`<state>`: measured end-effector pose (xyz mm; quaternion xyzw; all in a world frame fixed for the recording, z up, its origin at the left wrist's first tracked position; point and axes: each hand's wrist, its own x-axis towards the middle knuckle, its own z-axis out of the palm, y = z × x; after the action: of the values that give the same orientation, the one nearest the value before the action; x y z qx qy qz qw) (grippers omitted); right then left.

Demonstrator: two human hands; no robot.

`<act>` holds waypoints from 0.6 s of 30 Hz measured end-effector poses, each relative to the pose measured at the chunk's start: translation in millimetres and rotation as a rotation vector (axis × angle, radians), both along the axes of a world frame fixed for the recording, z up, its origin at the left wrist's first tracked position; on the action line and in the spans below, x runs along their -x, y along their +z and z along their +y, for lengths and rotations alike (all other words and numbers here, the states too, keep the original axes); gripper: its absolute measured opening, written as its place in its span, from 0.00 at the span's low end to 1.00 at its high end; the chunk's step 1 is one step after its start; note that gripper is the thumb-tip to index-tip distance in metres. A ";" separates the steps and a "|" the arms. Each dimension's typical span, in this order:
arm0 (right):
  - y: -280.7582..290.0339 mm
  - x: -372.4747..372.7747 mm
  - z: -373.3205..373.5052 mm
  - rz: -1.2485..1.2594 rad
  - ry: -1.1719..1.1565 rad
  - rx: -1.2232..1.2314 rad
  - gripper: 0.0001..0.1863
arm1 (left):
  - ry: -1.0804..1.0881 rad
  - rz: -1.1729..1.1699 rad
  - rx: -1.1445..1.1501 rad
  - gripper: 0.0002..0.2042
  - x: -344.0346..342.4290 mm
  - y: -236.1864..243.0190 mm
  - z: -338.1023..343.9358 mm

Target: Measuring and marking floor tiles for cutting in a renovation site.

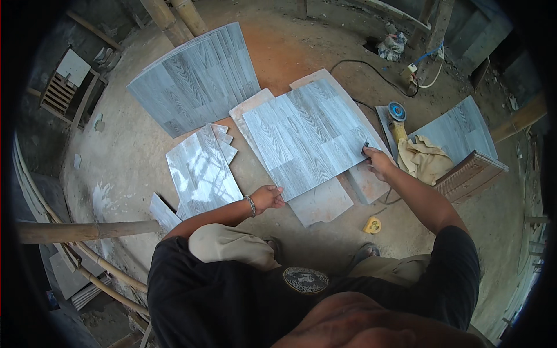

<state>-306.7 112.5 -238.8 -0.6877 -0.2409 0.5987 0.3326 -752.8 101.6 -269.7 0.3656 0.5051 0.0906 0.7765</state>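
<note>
**Both hands on the grey wood-grain tile**

The large grey wood-grain tile [307, 136] lies flat near the middle of the floor [133, 156], resting on pale backing slabs [322, 203] that stick out under its near and far edges. Your right hand [378, 162] sits at the tile's right-hand corner, its grip pinched narrow around a small dark marker [365, 145] whose tip touches the tile surface. Your left hand [268, 197] is at the tile's near-left edge, fingers curled loosely against the rim; you cannot tell from here whether they clamp the edge or only rest on it.

Just left of that hand lies a glossy cut tile piece [200, 171] with smaller offcuts [223, 142] stacked at its far end. Farther toward the back-left of the floor, a stack of full grey tiles [197, 78] is fanned out. To the right of your right hand, an angle grinder [397, 119] with a blue disc lies beside a crumpled tan cloth [423, 159], both against another grey tile [458, 127] and a brown box [470, 174]. A yellow tape measure [372, 225] sits on the floor near your right knee, below your right forearm. A bamboo pole [81, 231] crosses the left edge of the floor.
</note>
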 end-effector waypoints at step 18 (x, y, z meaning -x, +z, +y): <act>-19.2 -7.5 -37.3 -0.597 0.154 -0.263 0.21 | -0.185 0.014 0.211 0.16 -31.4 -4.1 -7.1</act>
<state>-299.3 75.2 -258.0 -0.7637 -0.4541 0.3580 0.2871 -721.4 94.5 -273.7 0.3275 0.4816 -0.0373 0.8120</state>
